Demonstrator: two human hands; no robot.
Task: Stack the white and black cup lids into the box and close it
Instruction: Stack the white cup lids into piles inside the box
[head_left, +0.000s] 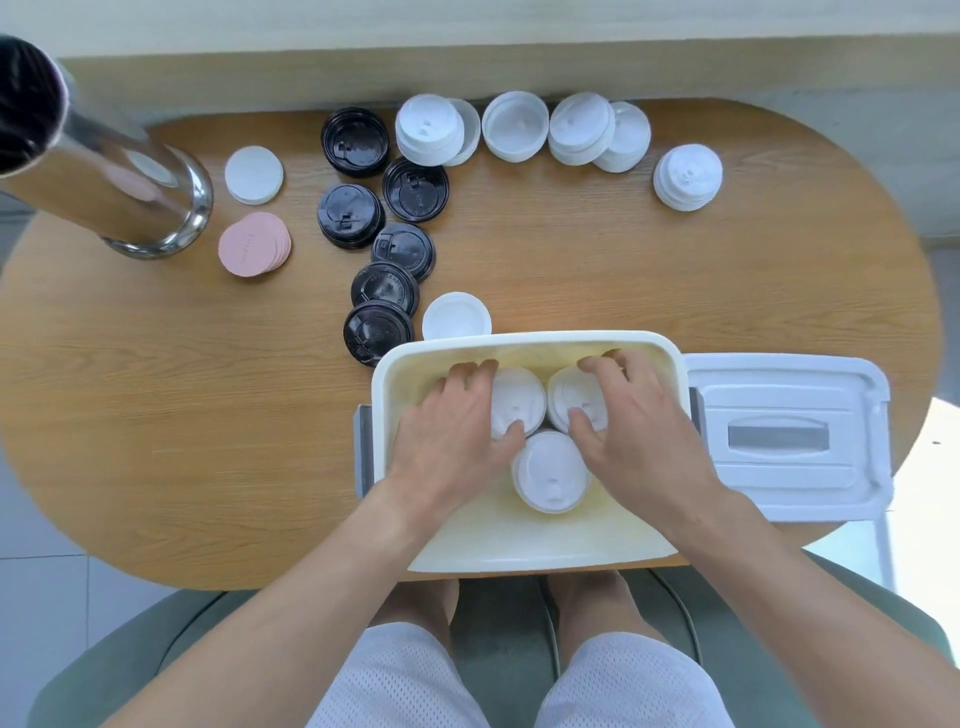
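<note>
I am sitting with the open box nearest me on the wooden surface. A white lid stack is standing inside it. Just beyond, my left hand is curling around a second stack and my right hand is gripping a third stack. The box lid is lying to the right. Farther off, black lids and more white lids are waiting.
</note>
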